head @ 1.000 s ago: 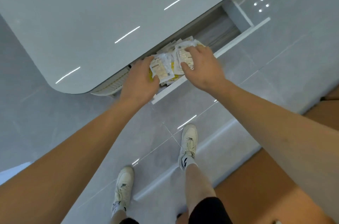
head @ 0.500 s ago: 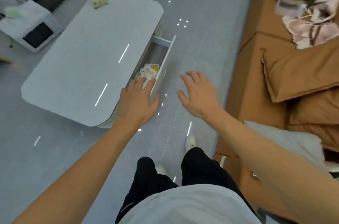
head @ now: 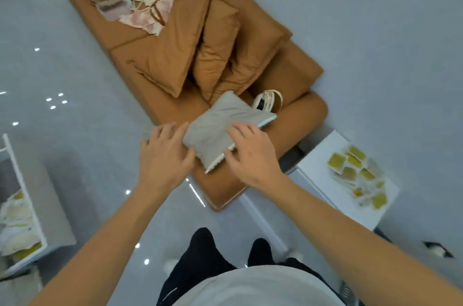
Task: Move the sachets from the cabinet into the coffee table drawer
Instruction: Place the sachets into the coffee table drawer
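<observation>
Right, sachets: a loose cluster of yellow-and-white packets lying flat on the white cabinet top at the right edge of view, spread along a line running away from you toward the lower right. More sachets already sit in the coffee table drawer, pulled out at the far left edge, so the job reads as partly done with a batch left to fetch.

Your right hand is empty, fingers spread and relaxed, hanging in the air over the grey cushion on the sofa end. Your left hand is empty too, fingers loose and straight, just left of that cushion. Neither touches anything you can confirm; both look mid-air.

Key relation: the cabinet pile lies to the right of and slightly below your right hand, well apart from it, with the sofa arm between. The right hand is clearly the nearer one; the left has the whole cushion and the other hand between it and the pile. The drawer lies the opposite way, far left, nearer your left hand.

Next, by my read: swing right and scoop along the pile's long line.

Around: brown sofa with matching pillows, patterned throw at its top end, glossy grey floor.
</observation>
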`<state>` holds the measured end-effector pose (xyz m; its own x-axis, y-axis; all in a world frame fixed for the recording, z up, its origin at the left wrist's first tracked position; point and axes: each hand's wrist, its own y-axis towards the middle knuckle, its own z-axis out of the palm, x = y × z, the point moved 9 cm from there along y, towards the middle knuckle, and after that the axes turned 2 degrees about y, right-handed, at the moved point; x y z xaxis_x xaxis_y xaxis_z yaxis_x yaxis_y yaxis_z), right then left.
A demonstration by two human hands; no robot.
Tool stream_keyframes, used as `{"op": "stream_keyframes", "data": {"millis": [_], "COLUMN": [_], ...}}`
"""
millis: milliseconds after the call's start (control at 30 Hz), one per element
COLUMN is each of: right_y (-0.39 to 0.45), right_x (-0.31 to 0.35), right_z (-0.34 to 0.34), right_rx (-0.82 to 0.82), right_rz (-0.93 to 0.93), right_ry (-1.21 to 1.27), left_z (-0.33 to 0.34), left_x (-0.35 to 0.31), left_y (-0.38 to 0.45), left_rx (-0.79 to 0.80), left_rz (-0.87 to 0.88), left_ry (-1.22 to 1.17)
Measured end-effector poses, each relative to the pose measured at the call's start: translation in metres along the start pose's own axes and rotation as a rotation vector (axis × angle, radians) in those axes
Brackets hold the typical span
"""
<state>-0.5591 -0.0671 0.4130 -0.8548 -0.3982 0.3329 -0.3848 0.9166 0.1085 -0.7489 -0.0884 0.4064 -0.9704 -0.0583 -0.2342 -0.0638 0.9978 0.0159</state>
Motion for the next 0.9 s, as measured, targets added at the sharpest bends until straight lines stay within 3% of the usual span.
{"op": "stream_keyframes", "data": {"millis": [233,433,700,900], "right_y": [-0.144,-0.251,-0.346,-0.380], "right_x": [-0.256,-0.425,-0.588,-0.689], "right_z": [-0.086,-0.096,-0.004,0.121], "right_rx": [-0.040,-0.001,-0.057,-0.002], "right_rz": [0.357,0.636,1.016,1.241], "right_ry": [-0.046,-0.008,0.151,0.280], "left_z": [0.078,0.169,0.353,0.517], "left_x": [-0.304,-0.496,-0.600,-0.614], "left_y": [0.019,0.006,0.033,0.075], "left_rx": [0.084,0.208,0.411,0.577], "left_rz": [0.299,0.519,0.712,0.650], "left_ry": [-0.035,0.005,0.042,0.125]}}
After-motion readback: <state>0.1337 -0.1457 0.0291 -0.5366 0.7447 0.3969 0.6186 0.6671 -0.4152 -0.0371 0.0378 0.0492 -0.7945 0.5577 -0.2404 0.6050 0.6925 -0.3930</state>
